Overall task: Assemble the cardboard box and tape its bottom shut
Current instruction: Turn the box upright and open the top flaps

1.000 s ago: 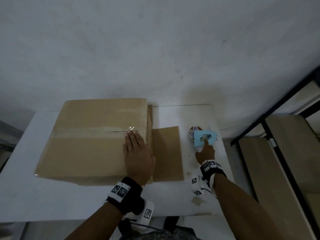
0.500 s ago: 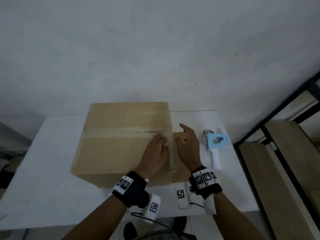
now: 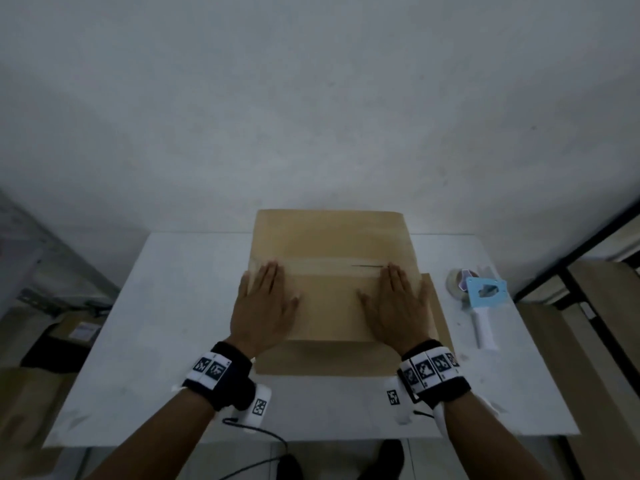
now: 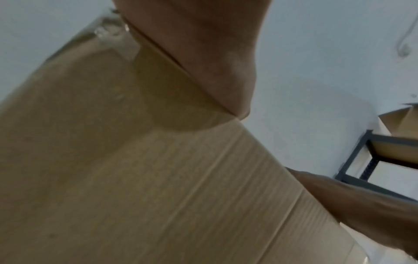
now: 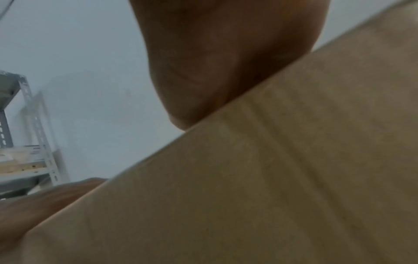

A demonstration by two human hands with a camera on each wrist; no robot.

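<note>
The cardboard box stands with its bottom up on the white table. A strip of clear tape runs along its middle seam. My left hand lies flat on the box's left edge, fingers straight. My right hand lies flat on the right edge, fingers straight. In the left wrist view the palm presses on the box. In the right wrist view the palm presses on the box. The blue tape dispenser lies on the table to the right, untouched.
A flat cardboard flap sticks out at the box's lower right. A black metal shelf with cardboard sheets stands right of the table. Boxes sit on the floor at the left. A cable hangs off the table's near edge.
My right hand let go of the tape dispenser and came onto the box. My left hand slid from the box's right end to its left edge. The view has shifted right.
</note>
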